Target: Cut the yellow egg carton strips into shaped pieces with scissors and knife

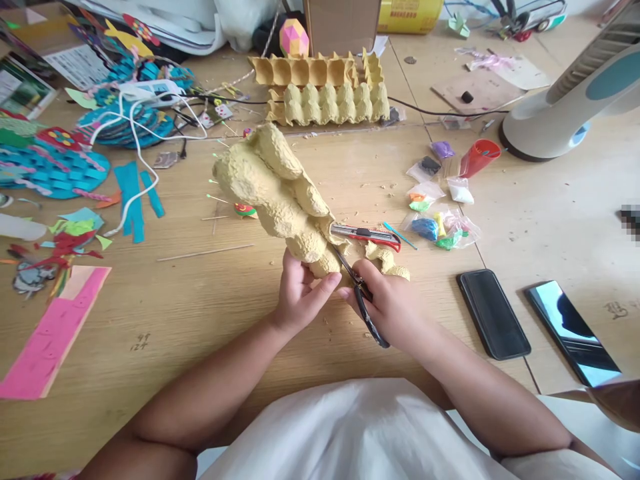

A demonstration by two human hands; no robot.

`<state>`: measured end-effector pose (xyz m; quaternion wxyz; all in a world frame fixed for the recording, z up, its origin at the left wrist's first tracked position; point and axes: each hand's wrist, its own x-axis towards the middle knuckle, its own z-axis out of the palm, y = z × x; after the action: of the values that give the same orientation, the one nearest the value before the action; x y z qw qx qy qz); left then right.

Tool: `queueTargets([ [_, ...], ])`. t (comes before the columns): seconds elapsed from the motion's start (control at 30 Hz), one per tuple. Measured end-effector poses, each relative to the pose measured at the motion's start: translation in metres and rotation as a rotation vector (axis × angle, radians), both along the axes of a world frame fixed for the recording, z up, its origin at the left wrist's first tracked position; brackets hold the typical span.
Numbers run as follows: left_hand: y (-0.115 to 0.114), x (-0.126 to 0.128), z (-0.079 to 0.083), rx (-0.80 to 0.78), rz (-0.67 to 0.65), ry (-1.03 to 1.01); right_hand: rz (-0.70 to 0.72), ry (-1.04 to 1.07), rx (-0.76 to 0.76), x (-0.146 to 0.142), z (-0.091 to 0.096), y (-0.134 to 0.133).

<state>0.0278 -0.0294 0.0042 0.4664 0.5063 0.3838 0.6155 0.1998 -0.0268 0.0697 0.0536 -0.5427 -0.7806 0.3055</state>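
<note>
My left hand (303,293) grips the near end of a yellow pulp egg carton (273,190), which is tilted up and away to the left with its bumps showing. Closed around the handles of black scissors (371,313) is my right hand (393,300). The scissor blades reach to the carton's near right edge; whether they have cut into it there I cannot tell. Just beyond the blades lies a red utility knife (370,235) on the table. Cut carton pieces (385,257) rest beside my right hand, partly behind it.
More egg cartons (335,103) lie at the back. On the right are bags of coloured clay (445,227), a red cup (481,157), two phones (493,313) and a white lamp-like base (545,127). Blue paper crafts (50,160), a white cable (135,143) and a pink strip (55,333) occupy the left.
</note>
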Motion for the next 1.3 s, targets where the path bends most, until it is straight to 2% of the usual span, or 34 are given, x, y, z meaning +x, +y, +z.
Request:
queueTargets([
  [0.37,-0.001,-0.002,-0.003,-0.034,0.028,0.024,-0.016,-0.018,-0.01,0.002,-0.004,0.003],
  [0.53,0.001,-0.002,-0.002,-0.012,0.017,0.022,-0.05,0.075,-0.031,0.007,-0.005,0.008],
  [0.8,0.011,-0.007,-0.006,-0.032,-0.02,0.004,-0.01,0.318,-0.238,0.028,-0.009,0.022],
  [1.13,0.013,-0.006,-0.009,-0.054,-0.007,-0.009,-0.047,0.12,-0.127,0.019,-0.007,0.021],
  [1.3,0.02,-0.009,-0.013,-0.055,0.103,0.002,-0.056,0.086,-0.143,0.013,-0.009,0.017],
])
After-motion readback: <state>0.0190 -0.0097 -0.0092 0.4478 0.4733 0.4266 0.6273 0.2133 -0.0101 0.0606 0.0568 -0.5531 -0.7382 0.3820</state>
